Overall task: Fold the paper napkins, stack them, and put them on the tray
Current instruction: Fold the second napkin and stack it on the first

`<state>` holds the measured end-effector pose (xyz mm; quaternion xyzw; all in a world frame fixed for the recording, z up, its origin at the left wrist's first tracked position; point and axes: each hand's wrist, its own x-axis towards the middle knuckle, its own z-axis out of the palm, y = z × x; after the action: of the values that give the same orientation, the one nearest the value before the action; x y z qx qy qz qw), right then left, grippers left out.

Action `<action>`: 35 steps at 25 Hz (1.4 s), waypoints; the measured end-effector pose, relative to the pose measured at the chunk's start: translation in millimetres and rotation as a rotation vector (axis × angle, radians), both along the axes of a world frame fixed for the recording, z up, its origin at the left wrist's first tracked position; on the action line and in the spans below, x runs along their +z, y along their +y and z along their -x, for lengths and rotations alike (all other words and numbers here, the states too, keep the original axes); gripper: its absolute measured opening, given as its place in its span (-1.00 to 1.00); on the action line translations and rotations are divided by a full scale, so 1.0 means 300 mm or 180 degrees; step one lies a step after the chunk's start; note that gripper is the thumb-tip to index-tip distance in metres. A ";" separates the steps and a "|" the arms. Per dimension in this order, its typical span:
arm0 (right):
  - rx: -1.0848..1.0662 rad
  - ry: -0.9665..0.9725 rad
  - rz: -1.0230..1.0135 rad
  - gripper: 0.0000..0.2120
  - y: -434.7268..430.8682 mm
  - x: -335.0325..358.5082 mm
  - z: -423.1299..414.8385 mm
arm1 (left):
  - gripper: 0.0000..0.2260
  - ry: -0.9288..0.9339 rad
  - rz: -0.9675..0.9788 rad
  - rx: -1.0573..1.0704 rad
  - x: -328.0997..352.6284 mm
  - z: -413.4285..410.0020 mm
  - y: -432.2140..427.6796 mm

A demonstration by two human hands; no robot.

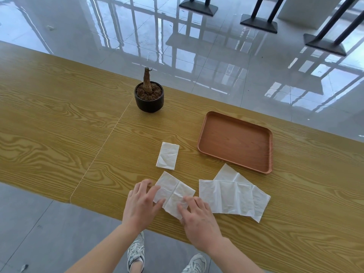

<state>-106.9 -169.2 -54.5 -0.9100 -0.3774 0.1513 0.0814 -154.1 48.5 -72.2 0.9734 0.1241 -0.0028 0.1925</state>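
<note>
L hand point(141, 201) & R hand point(197, 213), fingers spread flat, press creased white paper napkin point(175, 192) on yellow wood-grain table point(59, 115). Folded white napkin point(167, 155) just beyond; brown rectangular tray point(236, 140) to R.

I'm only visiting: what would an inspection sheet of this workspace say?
Surface: yellow wood-grain table, seam across it.
Job's things: brown rectangular tray, no napkins in it; small folded white paper napkin; half-folded white napkin under the hands; two unfolded white napkins, overlapping, near the tray.
Clutter: black round pot with a bare brown stem.
Grippers: left hand and right hand, fingers resting on the half-folded napkin.
Cables: nothing seen.
Surroundings: glossy grey tiled floor; black table bases; grey sneakers.
</note>
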 end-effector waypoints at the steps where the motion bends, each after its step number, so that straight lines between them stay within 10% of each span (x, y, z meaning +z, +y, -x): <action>1: -0.0019 -0.0016 -0.0100 -0.61 0.005 0.001 0.011 | -0.61 0.0011 -0.0036 -0.0002 0.002 0.004 -0.007; 9: -0.0026 -0.0030 0.0018 -0.49 -0.015 -0.003 -0.044 | -0.35 0.0212 -0.0333 -0.0059 0.009 0.016 -0.084; 35: -0.0240 0.0031 -0.0316 -0.84 -0.027 0.023 -0.086 | -0.63 -0.0005 -0.0199 -0.0294 -0.009 0.004 -0.073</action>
<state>-80.9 -177.4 -47.7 -0.9176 -0.3495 0.1336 0.1340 -155.5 26.7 -74.9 0.9836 0.0789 -0.0071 0.1618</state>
